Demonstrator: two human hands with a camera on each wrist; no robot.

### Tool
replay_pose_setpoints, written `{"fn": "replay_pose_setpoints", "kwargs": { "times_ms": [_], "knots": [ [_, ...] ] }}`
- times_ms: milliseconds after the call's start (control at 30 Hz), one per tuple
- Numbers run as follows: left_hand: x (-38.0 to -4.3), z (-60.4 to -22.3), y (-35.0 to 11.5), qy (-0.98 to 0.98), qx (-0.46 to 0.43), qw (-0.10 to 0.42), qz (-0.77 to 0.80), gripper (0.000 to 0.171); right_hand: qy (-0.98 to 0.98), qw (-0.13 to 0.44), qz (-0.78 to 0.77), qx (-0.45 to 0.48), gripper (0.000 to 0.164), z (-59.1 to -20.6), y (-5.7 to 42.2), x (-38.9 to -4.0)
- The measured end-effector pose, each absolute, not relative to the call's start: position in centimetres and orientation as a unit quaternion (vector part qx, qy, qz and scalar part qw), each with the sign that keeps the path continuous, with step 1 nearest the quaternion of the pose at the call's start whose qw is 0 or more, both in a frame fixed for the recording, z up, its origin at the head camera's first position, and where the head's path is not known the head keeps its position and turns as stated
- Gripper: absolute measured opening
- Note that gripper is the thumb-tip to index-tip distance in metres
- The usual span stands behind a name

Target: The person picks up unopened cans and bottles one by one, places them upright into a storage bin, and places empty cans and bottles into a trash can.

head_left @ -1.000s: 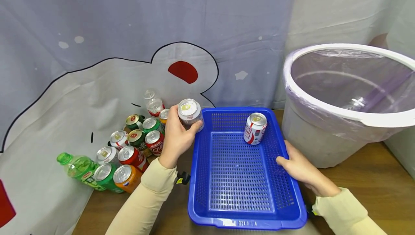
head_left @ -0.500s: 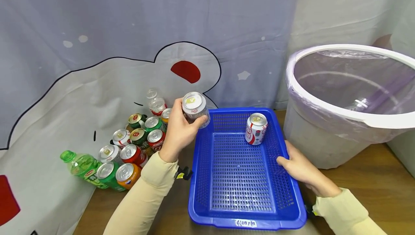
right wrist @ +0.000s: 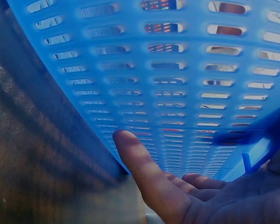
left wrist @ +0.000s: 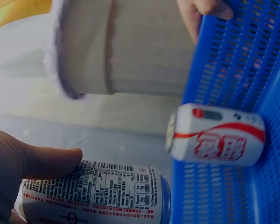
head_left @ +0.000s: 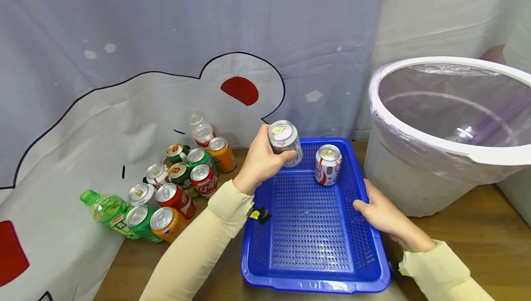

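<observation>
My left hand (head_left: 262,160) grips a silver-white soda can (head_left: 286,140), thumb across its front, over the back left part of a blue plastic basket (head_left: 311,285). In the left wrist view, the printed side of this can (left wrist: 98,193) faces the camera, beside the basket wall. A white-and-red soda can (head_left: 328,166) stands upright inside the basket at the back right. My right hand (head_left: 383,218) holds the basket's right rim, thumb over the inner side. From the right wrist view, its fingers (right wrist: 140,163) lie along the outside of the perforated wall (right wrist: 130,93).
Left of the basket stand several drink cans (head_left: 203,179), a clear bottle (head_left: 202,130) and a leaning green bottle (head_left: 109,213). A large bin (head_left: 408,176) lined with a clear bag stands close on the right. A patterned curtain (head_left: 137,103) hangs behind.
My left hand has carried the soda can to the right, from the basket's left edge to over its back part. An orange can behind it is now uncovered. My right hand stays on the rim.
</observation>
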State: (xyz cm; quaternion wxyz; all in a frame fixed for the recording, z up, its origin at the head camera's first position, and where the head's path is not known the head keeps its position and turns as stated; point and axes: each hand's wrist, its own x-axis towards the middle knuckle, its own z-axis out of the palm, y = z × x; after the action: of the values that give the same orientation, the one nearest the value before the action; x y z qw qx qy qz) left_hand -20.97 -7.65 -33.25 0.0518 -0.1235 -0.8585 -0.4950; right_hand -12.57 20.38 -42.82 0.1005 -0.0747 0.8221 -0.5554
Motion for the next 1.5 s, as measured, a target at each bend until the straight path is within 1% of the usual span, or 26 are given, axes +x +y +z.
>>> {"fn": "replay_pose_setpoints", "kwargs": {
  "times_ms": [167, 367, 600, 867, 1067, 1300, 1500],
  "knots": [
    [-21.9, -34.5, -5.6, -0.878, -0.111, 0.012, -0.465, 0.066, 0.824, 0.099, -0.553, -0.073, 0.055, -42.9, 20.4, -12.6],
    [-22.8, -36.2, -4.1, -0.908, -0.096, -0.012, -0.408, 0.069, 0.826, 0.099, -0.550, -0.073, 0.052, -42.9, 20.4, -12.6],
    [-23.6, -38.3, -3.7, -0.928, -0.077, -0.034, -0.362, 0.069, 0.825, 0.098, -0.552, -0.073, 0.052, -42.7, 20.2, -12.6],
    [-23.8, -39.6, -3.3, -0.940, -0.079, -0.042, -0.331, 0.071, 0.823, 0.104, -0.554, -0.073, 0.054, -42.8, 20.3, -12.6],
    [-23.9, -39.9, -3.1, -0.943, -0.079, -0.031, -0.321, 0.071, 0.821, 0.104, -0.555, -0.076, 0.055, -42.9, 20.4, -12.6],
    [-24.1, -40.2, -3.0, -0.947, -0.082, -0.019, -0.309, 0.071, 0.818, 0.099, -0.560, -0.080, 0.051, -43.0, 20.4, -12.7],
    [-24.2, -40.5, -2.8, -0.951, -0.073, -0.022, -0.299, 0.075, 0.818, 0.104, -0.561, -0.076, 0.051, -43.0, 20.4, -12.6]
  ]
}}
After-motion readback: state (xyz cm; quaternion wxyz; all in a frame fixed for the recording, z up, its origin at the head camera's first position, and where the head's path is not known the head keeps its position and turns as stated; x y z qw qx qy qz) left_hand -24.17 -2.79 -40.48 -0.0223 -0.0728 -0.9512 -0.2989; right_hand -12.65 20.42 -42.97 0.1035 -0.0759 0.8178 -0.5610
